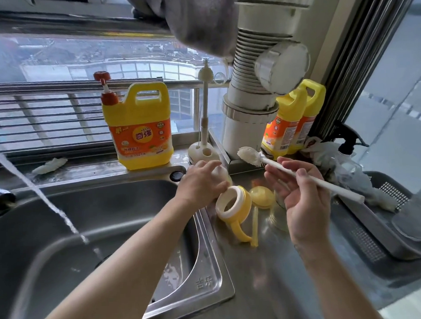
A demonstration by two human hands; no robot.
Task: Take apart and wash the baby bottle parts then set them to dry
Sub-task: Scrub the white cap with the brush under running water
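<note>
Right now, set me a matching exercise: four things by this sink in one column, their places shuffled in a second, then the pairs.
Things
1. bottle brush
2. yellow handled collar
3. pump detergent jug
4. pale rounded part

Places
A. standing behind the sink
B. under the left hand
C. held in the right hand
D. lying on the counter right of the sink

Pairs: 1-C, 2-D, 3-A, 4-B
</note>
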